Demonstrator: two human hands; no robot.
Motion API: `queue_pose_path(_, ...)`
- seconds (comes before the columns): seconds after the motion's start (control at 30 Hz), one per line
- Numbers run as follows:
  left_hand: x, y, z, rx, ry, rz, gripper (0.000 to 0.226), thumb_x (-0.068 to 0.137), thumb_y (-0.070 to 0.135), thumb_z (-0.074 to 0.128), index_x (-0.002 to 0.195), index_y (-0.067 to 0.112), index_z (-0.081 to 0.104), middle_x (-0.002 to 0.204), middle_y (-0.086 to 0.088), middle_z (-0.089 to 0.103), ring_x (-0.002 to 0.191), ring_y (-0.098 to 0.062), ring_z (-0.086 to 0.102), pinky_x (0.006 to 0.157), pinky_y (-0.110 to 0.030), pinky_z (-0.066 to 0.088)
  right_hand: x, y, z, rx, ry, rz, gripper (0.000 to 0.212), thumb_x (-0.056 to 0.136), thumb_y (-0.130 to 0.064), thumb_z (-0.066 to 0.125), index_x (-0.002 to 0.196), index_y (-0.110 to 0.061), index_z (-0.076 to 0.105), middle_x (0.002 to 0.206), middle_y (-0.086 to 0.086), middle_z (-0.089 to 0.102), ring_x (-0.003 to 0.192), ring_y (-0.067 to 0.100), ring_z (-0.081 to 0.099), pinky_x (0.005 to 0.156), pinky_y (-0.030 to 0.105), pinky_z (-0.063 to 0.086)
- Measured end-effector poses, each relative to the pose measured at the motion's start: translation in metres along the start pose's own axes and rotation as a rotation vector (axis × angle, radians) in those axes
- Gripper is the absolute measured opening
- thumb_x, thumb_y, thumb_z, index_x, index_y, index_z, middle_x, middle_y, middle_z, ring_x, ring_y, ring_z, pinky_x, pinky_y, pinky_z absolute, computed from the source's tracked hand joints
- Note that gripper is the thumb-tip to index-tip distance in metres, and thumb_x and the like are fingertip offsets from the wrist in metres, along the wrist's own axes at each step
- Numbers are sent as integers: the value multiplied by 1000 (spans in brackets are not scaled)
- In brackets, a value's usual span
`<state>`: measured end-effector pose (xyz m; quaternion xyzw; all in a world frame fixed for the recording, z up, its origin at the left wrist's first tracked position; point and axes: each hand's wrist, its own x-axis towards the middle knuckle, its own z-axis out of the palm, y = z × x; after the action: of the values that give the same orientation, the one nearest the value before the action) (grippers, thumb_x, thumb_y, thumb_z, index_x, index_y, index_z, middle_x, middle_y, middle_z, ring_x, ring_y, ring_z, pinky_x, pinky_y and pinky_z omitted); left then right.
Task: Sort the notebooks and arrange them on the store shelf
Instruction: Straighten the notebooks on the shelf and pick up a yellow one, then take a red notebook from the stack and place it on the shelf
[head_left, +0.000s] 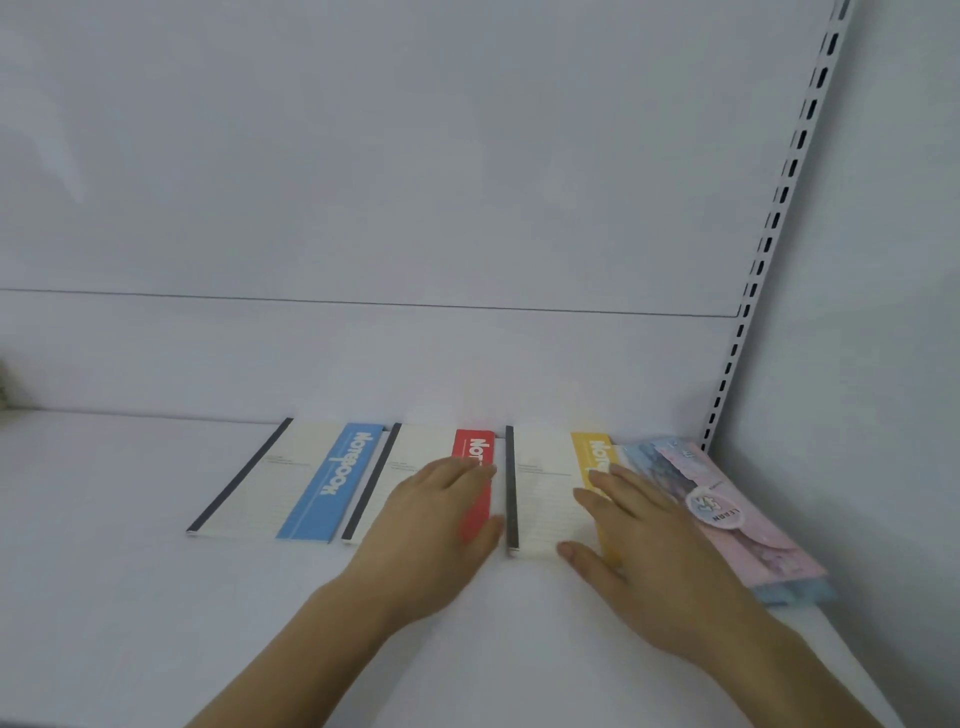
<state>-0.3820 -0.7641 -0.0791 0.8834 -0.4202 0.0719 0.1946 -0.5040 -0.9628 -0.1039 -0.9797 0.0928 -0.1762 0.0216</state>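
— Notebooks lay flat in a row on the white store shelf (130, 519), near its back panel (363, 208): what did the row hold?

— From the left, a blue-banded notebook (317, 483), a red-banded notebook (475, 452) and a yellow-banded notebook (545, 488), each with a dark spine on its left edge. Just beside the yellow one, toward the slotted upright (769, 244) at the right corner, sat a pink and blue pastel stack (727, 519) with a round "LEARN" label.

— Where were the hands?

— The left hand (431, 535) rested palm down on the red-banded notebook, its fingers (462, 470) straight and spread across the cover, gripping nothing. The right hand (639, 540) lay flat on the yellow-banded notebook, fingers likewise extended, the thumb reaching onto the cream part of the cover and the outer edge of the hand touching the pastel stack.

— Did the notebooks touch?

— The blue and red ones lay edge to edge; a narrow gap showed between the red and yellow.
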Motion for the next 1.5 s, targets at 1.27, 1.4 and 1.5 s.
queue_pose_path(1.27, -355, -505, -305, 349, 259, -633, 76, 94, 71, 30, 157, 31, 14, 164, 10, 16, 153, -14, 5, 124, -38, 11, 184, -696, 58, 312, -42, -476, 80, 88, -70, 13, 153, -25, 0, 161, -7, -3, 147, 10, -6, 118, 26, 0)
queue_pose_path(1.4, -338, -553, -326, 384, 278, -595, 73, 96, 70, 30, 156, 31, 18, 163, 13, 19, 152, -11, 8, 123, -36, 11, 224, -729, 72, 257, 12, -482, 82, 86, -71, 6, 153, -23, 13, 160, -5, 9, 147, 13, 2, 121, 34, 10)
queue_pose_path(1.5, -328, -584, -328, 386, 239, -564, 72, 97, 69, 26, 157, 29, 19, 163, 11, 20, 152, -12, 7, 124, -36, 10, 237, -745, 77, 187, -1, -481, 70, 92, -67, 15, 142, -24, 37, 151, -7, 31, 143, 13, 16, 118, 32, 18)
